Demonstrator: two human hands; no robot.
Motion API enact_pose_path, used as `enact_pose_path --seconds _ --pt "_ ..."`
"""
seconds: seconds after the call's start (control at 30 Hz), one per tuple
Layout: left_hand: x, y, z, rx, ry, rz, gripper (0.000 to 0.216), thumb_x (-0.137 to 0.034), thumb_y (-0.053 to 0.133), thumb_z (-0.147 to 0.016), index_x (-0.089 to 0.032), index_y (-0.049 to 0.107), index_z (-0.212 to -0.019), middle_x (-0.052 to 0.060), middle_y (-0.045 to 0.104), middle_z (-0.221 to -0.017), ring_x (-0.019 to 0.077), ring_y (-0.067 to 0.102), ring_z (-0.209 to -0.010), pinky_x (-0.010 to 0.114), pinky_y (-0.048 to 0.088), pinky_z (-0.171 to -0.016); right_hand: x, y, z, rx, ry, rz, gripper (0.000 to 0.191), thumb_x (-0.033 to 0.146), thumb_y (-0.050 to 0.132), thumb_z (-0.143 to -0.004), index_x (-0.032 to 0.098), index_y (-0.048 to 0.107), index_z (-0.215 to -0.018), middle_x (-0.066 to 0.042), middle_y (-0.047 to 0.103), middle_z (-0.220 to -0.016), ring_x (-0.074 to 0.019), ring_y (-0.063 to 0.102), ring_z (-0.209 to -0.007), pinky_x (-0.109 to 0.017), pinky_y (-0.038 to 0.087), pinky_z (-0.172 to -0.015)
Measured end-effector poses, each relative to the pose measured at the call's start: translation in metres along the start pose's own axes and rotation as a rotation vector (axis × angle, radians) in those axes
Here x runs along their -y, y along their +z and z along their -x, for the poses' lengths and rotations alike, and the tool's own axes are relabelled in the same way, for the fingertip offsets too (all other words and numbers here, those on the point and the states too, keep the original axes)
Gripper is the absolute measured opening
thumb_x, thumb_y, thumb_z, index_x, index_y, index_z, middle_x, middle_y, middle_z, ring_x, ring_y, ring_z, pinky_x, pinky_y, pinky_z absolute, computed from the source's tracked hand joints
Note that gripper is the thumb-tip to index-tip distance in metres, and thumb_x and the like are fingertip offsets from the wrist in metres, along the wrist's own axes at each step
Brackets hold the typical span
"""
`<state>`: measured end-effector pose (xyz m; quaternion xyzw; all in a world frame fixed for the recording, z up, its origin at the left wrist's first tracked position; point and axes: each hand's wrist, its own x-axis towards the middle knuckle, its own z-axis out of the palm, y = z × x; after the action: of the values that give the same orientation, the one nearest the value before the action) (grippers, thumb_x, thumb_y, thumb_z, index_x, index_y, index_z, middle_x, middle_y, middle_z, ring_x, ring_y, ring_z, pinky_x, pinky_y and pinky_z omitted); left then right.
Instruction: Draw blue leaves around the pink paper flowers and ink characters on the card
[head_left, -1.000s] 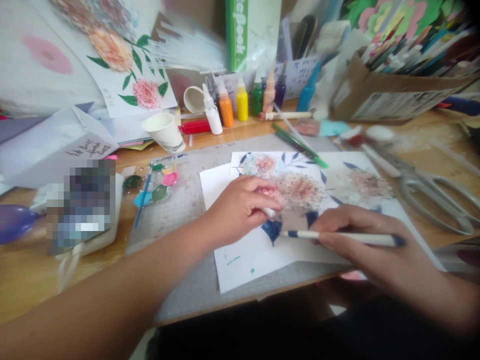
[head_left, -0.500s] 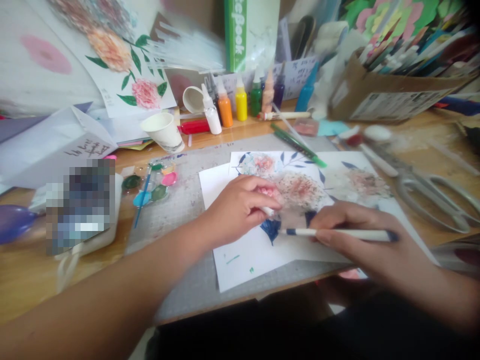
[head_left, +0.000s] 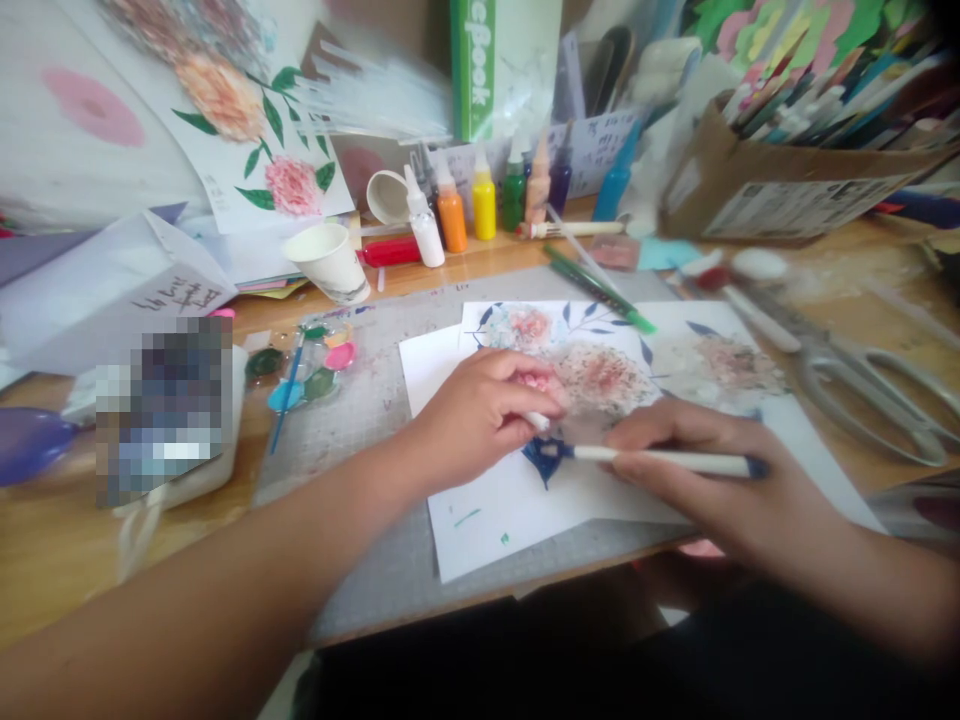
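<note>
My right hand (head_left: 750, 500) is closed around a slim white marker pen (head_left: 697, 461) with dark blue ends. The pen lies at a low slant, its tip at a dark blue leaf (head_left: 543, 470) on the white paper (head_left: 495, 520). My left hand (head_left: 472, 405) rests on the sheet just left of that leaf. Between its thumb and fingers is a small white piece (head_left: 537, 421), mostly hidden, so its kind is unclear. Textured peach and pale flowers (head_left: 604, 372) with blue leaves cover the paper behind both hands.
A grey cutting mat (head_left: 360, 530) lies under the paper. A paint palette (head_left: 319, 385) with a thin brush and a paper cup (head_left: 330, 260) stand left. Green pens (head_left: 596, 288), scissors (head_left: 874, 400), paint bottles (head_left: 484, 205) and a cardboard box (head_left: 787, 195) surround the work.
My right hand has moved left with the marker pen, bringing its tip from beside the blue leaf onto it. My left hand stays in place.
</note>
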<state>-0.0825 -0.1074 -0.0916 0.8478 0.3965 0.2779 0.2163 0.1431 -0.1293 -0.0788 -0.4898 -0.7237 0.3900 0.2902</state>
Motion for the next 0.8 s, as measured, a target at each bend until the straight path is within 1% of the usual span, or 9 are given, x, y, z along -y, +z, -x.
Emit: enact_pose_path --seconds 0.07,0.13,0.27,0.37,0.57,0.8 --pt "-0.0002 -0.0004 0.0001 0.003 -0.006 0.006 0.022 -0.006 0.064 -0.077 -0.023 0.071 -0.091 0.005 0.063 -0.116 0.0197 0.057 -0.106 0.039 0.044 -0.092 0.0008 0.0008 -0.0011 -0.012 0.013 -0.002 0.015 0.037 0.063 -0.079 0.025 0.066 -0.070 0.001 0.066 -0.070 -0.0156 0.061 -0.061 -0.025 0.049 -0.053" --pt "-0.0004 -0.0005 0.0000 0.008 -0.014 0.005 0.023 -0.006 0.063 -0.077 -0.023 0.071 -0.090 0.005 0.063 -0.117 0.0200 0.056 -0.107 0.039 0.044 -0.091 0.0020 0.0014 -0.0021 0.006 0.012 -0.011 0.016 0.038 0.063 -0.078 0.024 0.065 -0.070 0.001 0.067 -0.071 -0.0155 0.061 -0.060 -0.025 0.049 -0.052" --pt "0.0000 -0.0003 -0.0007 0.003 0.002 -0.004 0.021 -0.007 0.064 -0.077 -0.023 0.071 -0.090 0.005 0.064 -0.113 0.0203 0.057 -0.106 0.039 0.044 -0.091 0.0048 0.0026 -0.0032 -0.015 0.013 -0.009 0.015 0.036 0.063 -0.078 0.024 0.065 -0.071 0.001 0.066 -0.070 -0.0146 0.061 -0.062 -0.023 0.049 -0.054" --pt "0.0004 -0.0002 -0.0009 -0.005 0.018 -0.006 0.022 -0.006 0.064 -0.076 -0.021 0.071 -0.089 0.006 0.064 -0.112 0.0201 0.057 -0.105 0.038 0.044 -0.091 0.0057 0.0036 -0.0033 0.017 -0.012 0.001 0.014 0.035 0.063 -0.079 0.024 0.065 -0.071 0.001 0.068 -0.072 -0.0149 0.062 -0.064 -0.023 0.049 -0.056" --pt "-0.0002 -0.0005 0.0001 0.009 -0.018 0.008 0.024 -0.006 0.063 -0.077 -0.024 0.071 -0.091 0.004 0.063 -0.114 0.0197 0.056 -0.107 0.038 0.044 -0.092 0.0030 0.0050 -0.0013 -0.011 -0.009 -0.005 0.014 0.037 0.063 -0.079 0.025 0.065 -0.073 0.000 0.068 -0.074 -0.0167 0.063 -0.068 -0.024 0.049 -0.056" --pt "-0.0003 0.0004 0.0002 0.002 -0.011 0.014 0.023 -0.006 0.064 -0.077 -0.023 0.071 -0.090 0.005 0.064 -0.113 0.0194 0.057 -0.105 0.038 0.044 -0.092 0.0026 0.0045 -0.0015 -0.029 -0.005 -0.012 0.013 0.036 0.064 -0.078 0.025 0.065 -0.071 0.001 0.069 -0.073 -0.0166 0.063 -0.065 -0.024 0.049 -0.055"
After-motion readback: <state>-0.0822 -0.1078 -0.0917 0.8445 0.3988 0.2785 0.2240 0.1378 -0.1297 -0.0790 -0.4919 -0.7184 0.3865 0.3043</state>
